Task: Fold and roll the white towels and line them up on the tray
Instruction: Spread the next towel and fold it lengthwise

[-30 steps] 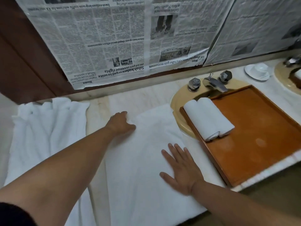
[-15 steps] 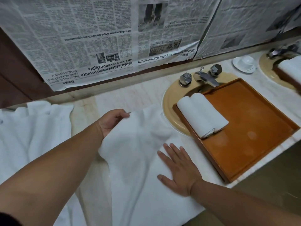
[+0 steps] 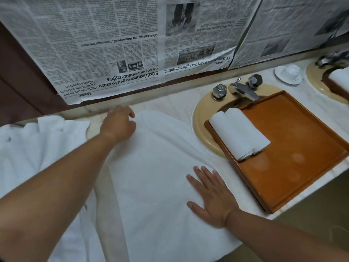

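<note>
A white towel [image 3: 160, 176] lies spread on the marble counter in front of me, with creases fanning out from its far left corner. My left hand [image 3: 119, 123] is curled on that corner, close to the back wall. My right hand [image 3: 211, 197] lies flat on the towel's near right part, fingers apart. To the right, a brown wooden tray [image 3: 294, 148] sits over the sink. Two rolled white towels [image 3: 239, 133] lie side by side at the tray's left end.
A heap of unfolded white towels [image 3: 37, 148] fills the counter's left side. Behind the tray are the beige sink rim [image 3: 200, 125] and the chrome tap [image 3: 243, 91]. A white cup and saucer [image 3: 289, 73] stand far right. Newspaper [image 3: 113, 44] covers the wall.
My left hand lifted the towel's far left corner, then carried it back toward the wall and drew the cloth out. My right hand stayed pressed on the towel.
</note>
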